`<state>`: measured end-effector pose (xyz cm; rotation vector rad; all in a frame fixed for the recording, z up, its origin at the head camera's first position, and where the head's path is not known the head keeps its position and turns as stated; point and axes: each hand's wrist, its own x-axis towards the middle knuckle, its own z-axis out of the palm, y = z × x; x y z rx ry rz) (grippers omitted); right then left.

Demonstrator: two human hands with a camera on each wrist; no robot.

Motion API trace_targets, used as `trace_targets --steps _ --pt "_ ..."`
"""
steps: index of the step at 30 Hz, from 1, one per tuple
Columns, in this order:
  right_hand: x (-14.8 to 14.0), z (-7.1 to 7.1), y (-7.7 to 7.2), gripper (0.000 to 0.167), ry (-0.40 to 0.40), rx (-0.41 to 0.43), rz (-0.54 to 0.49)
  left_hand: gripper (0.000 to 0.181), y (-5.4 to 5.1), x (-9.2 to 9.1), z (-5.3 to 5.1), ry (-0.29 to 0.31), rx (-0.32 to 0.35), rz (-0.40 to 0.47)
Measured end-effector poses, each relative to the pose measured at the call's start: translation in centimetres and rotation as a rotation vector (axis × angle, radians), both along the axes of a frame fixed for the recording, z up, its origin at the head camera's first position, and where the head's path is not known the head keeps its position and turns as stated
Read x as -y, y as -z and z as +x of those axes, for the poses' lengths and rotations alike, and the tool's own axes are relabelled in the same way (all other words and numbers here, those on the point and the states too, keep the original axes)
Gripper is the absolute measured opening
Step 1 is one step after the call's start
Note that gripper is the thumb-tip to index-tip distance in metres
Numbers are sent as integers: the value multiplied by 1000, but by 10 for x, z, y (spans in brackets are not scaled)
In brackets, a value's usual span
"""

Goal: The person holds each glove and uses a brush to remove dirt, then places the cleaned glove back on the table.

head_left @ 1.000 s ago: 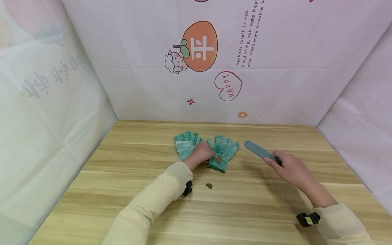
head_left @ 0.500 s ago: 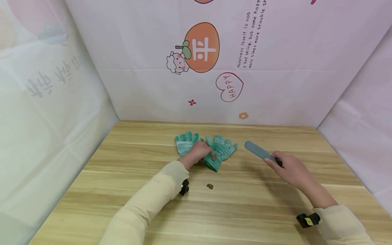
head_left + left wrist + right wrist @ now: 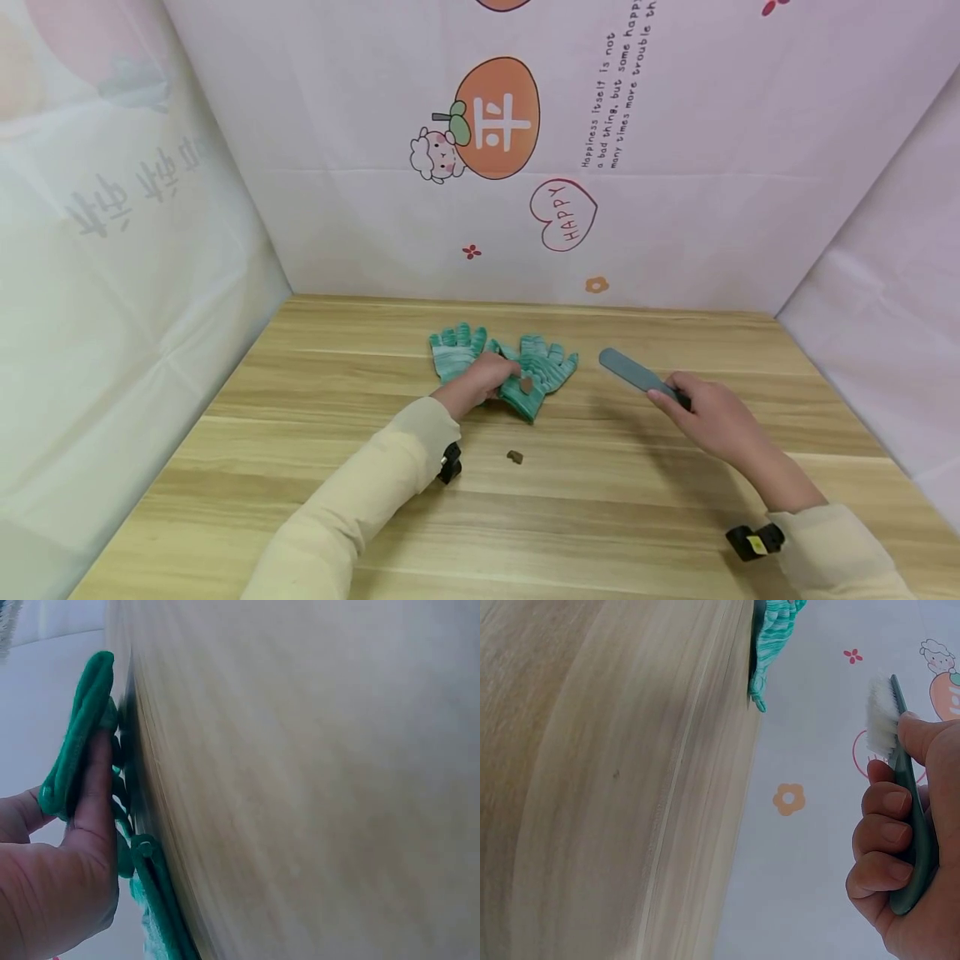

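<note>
Two green-and-white knit gloves lie side by side on the wooden table: the left glove (image 3: 452, 357) and the right glove (image 3: 546, 363). My left hand (image 3: 480, 379) pinches the near side of the right glove, and in the left wrist view a raised fold of green knit (image 3: 86, 720) sits between thumb and fingers. A small brown piece (image 3: 527, 385) rests on the right glove. To the right, my right hand (image 3: 712, 417) holds a grey-green brush (image 3: 628, 368) above the table; its white bristles (image 3: 881, 712) show in the right wrist view.
A small brown crumb (image 3: 514, 457) lies on the table (image 3: 570, 517) in front of the gloves. White printed cloth (image 3: 360, 225) stands behind the table, with more cloth along the left and right sides.
The right glove has shifted slightly left and its thumb part has been folded over by my left hand, which moved a little left. The right hand and brush stay nearly in place.
</note>
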<state>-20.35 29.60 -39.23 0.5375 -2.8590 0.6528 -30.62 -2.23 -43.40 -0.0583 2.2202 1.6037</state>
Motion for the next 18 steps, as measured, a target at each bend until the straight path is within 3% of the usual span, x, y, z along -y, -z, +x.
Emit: trace_targets --steps 2,4,11,16,18 --pt "0 0 1 29 0 -2 3 41 1 1 0 8 -13 5" --pt "0 -1 2 30 1 -2 5 46 1 0 0 12 -22 14" --pt "3 1 -1 29 3 7 1 39 -2 1 7 57 2 93" --pt "5 0 -2 29 2 12 6 9 -5 3 10 83 34 158" --pt "5 -1 -1 30 2 18 11 23 -7 4 11 85 34 154"
